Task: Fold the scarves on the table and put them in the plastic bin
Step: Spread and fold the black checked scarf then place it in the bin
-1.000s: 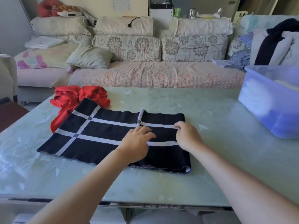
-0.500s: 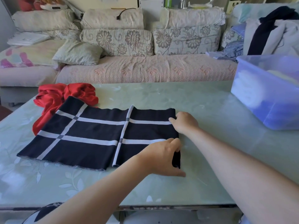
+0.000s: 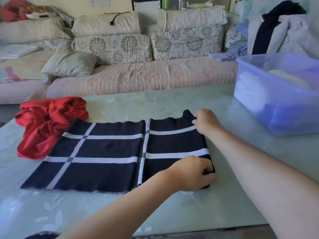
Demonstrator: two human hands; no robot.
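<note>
- The navy checked scarf (image 3: 107, 149) lies flat on the worktop (image 3: 155, 104), with a folded layer over its right part.
- The left hand (image 3: 193, 173) curls its fingers round the near right corner.
- The right hand (image 3: 206, 121) pinches the far right corner, which is slightly raised.
- A crumpled red scarf (image 3: 50, 125) touches the navy scarf's far left corner.
- The plastic bin (image 3: 259, 107) stands well apart, to the right.

Soft daylight, pale glare across the table (image 3: 172, 104), wide-angle bending at edges, slightly soft focus
</note>
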